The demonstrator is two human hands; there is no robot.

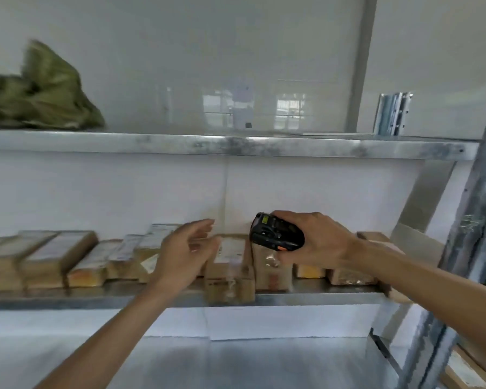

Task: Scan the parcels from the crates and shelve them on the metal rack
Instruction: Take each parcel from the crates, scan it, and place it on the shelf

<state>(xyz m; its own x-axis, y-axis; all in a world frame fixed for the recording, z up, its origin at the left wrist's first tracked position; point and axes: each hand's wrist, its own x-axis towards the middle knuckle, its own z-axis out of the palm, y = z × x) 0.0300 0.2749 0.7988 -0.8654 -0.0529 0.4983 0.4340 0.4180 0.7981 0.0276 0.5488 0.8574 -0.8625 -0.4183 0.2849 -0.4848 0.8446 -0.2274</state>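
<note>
While reaching toward the middle shelf [306, 298] of the metal rack [236, 146]: left hand [187, 249] open, fingers relaxed, just beside a box [230, 272] overhanging the shelf edge, likely to push it in; right hand [317, 241] gripping the black scanner [275, 231] above the row of parcels [76, 259], presumably kept ready for reading labels. Crates out of view.

Black scanner [277, 233] with orange button, tan cardboard parcels [229, 272], grey metal rack [230, 146], green sack [40, 91].

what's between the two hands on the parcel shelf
In the head view, a brown parcel stands between the open left hand and the right hand gripping the black scanner.
</note>
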